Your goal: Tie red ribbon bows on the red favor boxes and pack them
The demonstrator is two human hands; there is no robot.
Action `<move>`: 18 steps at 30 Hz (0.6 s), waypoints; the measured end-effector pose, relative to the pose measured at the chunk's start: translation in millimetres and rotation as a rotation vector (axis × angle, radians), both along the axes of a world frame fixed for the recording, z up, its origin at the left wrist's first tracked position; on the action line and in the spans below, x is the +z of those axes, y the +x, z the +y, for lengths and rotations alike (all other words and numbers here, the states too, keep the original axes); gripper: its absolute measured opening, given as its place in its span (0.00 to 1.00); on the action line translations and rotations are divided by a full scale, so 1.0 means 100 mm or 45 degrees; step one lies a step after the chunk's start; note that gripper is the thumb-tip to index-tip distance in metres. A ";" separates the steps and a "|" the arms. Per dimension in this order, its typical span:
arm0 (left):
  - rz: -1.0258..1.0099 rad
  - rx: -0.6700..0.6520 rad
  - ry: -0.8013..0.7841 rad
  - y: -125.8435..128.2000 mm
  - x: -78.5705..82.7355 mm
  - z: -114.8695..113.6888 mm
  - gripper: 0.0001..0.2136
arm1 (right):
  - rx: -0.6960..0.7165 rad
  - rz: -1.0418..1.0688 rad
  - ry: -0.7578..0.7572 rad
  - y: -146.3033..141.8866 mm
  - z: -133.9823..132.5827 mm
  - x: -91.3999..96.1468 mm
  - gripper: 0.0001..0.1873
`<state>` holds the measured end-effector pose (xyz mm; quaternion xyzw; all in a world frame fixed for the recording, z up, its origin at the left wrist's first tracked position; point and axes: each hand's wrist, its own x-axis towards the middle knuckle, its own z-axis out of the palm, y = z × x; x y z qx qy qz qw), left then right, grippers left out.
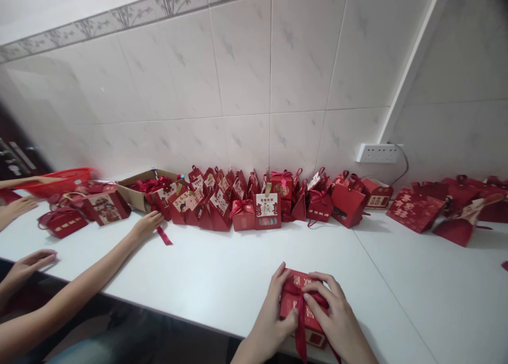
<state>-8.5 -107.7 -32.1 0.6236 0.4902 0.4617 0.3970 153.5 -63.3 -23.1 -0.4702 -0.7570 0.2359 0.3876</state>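
Note:
A small red gift box (298, 277) with gold lettering sits at the table's front edge, dark red ribbon (300, 329) across its top and tails hanging down the near side. My left hand (273, 321) grips the box's left side, its fingers over the far corner and its thumb against the ribbon. On the right, my right hand (336, 314) curls over the box top. Its thumb and fingers pinch the loop of ribbon near the centre, partly hiding the knot.
Red gift boxes (267, 211) line the wall along the white table (206, 279). An open cardboard box (130, 194) holds red ribbons, and a red basket (71, 180) stands far left. Another person's hand (147, 224) touches a ribbon; other hands (29, 269) rest further left. A socket (379, 153) is on the wall.

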 end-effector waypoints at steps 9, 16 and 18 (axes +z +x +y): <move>-0.020 -0.007 -0.010 0.01 -0.01 0.00 0.29 | 0.067 -0.093 -0.009 0.07 0.06 -0.08 0.12; -0.020 -0.003 -0.008 0.01 -0.01 -0.01 0.29 | 0.060 -0.079 0.055 0.07 0.06 -0.09 0.10; -0.023 -0.012 -0.003 0.01 -0.01 0.00 0.28 | 0.057 -0.059 0.050 0.06 0.06 -0.08 0.10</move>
